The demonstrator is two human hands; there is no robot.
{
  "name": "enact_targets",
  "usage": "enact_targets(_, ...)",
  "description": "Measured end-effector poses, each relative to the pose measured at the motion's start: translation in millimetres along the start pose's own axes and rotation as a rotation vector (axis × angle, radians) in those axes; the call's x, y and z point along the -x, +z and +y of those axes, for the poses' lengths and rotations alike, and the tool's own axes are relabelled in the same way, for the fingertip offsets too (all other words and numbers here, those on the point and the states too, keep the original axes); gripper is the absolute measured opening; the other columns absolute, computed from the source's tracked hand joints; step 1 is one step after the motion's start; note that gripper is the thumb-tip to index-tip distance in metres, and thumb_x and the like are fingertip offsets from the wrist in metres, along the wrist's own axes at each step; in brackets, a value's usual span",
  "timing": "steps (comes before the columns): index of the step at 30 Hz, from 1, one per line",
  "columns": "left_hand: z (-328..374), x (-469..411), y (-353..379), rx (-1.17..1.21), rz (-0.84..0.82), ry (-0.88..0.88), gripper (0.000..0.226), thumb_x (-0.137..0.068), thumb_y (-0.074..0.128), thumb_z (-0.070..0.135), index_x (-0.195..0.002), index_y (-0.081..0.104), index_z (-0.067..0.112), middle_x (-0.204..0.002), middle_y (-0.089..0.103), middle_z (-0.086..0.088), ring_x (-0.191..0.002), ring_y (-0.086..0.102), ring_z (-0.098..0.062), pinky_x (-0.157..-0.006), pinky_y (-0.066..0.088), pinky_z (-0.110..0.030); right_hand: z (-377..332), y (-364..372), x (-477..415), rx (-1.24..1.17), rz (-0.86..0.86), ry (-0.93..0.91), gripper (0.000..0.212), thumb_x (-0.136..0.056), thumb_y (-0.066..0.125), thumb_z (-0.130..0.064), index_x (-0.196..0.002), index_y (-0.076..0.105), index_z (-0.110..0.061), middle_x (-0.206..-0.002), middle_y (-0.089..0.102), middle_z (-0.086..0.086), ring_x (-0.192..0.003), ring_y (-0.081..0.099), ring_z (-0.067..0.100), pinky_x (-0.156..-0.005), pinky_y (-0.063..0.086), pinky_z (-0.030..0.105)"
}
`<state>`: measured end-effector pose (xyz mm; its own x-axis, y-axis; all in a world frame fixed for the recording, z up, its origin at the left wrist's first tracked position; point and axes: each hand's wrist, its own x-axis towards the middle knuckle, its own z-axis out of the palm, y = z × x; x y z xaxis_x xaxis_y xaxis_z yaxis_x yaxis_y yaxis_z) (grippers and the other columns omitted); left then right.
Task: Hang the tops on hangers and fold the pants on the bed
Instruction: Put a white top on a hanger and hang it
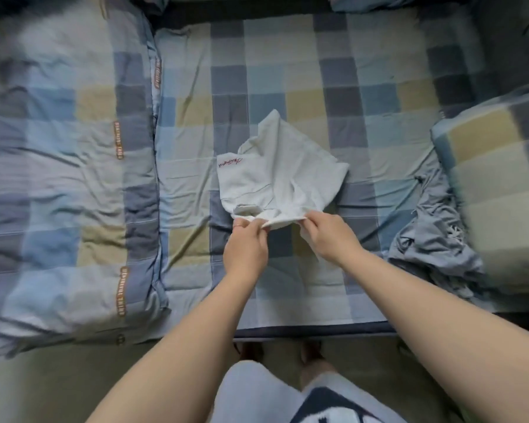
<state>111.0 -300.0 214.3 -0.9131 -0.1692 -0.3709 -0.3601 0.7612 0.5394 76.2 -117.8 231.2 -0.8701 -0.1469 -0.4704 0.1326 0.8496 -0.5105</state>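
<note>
A white garment [283, 175] with small red script lettering lies crumpled in the middle of the checked bed sheet [257, 87]. Its near edge is lifted off the bed. My left hand [246, 244] pinches that edge on the left side, and my right hand [330, 236] pinches it on the right, a short gap apart. A crumpled blue-grey garment [431, 239] lies in a heap at the right of the bed, untouched. No hanger is in view.
A folded checked quilt [68, 178] covers the left part of the bed. A checked pillow [498, 178] sits at the right. The bed's near edge [312, 329] runs just in front of my legs and feet.
</note>
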Motion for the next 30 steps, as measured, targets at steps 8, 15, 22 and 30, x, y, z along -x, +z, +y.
enact_targets(8, 87, 62, -117, 0.711, 0.375, 0.143, 0.032, -0.099, 0.061, 0.026, -0.13, 0.056, 0.02, -0.139, 0.051, -0.008, -0.12, 0.06, -0.018, -0.101, 0.053, -0.034, -106, -130, 65, -0.318, 0.195, -0.126, 0.046, -0.104, 0.05, -0.026, -0.06, 0.041, -0.016, -0.061, 0.043, -0.001, -0.069, 0.044, 0.023, -0.059, 0.033, 0.036)
enact_targets(15, 118, 113, -111, 0.681, 0.062, 0.258, 0.07, -0.063, 0.077, 0.062, -0.122, 0.059, 0.028, -0.107, 0.066, 0.016, -0.095, 0.064, 0.004, -0.068, 0.049, -0.006, -172, -216, 113, -0.895, 0.177, -0.201, 0.035, -0.103, 0.051, -0.019, -0.074, 0.058, -0.002, -0.074, 0.057, 0.016, -0.067, 0.061, 0.029, -0.062, 0.057, 0.043)
enact_targets(22, 147, 110, -86, 0.606, 0.026, 0.223, 0.024, -0.095, 0.067, 0.028, -0.073, 0.06, 0.02, -0.062, 0.06, 0.018, -0.056, 0.051, 0.003, -0.056, 0.038, -0.024, -196, -281, 135, -1.255, 0.173, -0.29, 0.025, -0.105, 0.048, -0.015, -0.085, 0.059, -0.006, -0.083, 0.066, 0.019, -0.072, 0.069, 0.031, -0.063, 0.061, 0.041)
enact_targets(30, 186, 117, -101, 0.878, 0.119, 0.132, 0.028, -0.1, 0.062, 0.028, -0.074, 0.068, 0.018, -0.059, 0.063, 0.018, -0.057, 0.056, 0.004, -0.053, 0.043, -0.011, -84, -248, 156, -0.979, 0.126, -0.196, 0.023, -0.103, 0.054, -0.026, -0.12, 0.064, -0.014, -0.119, 0.072, 0.004, -0.11, 0.068, 0.026, -0.094, 0.053, 0.043)
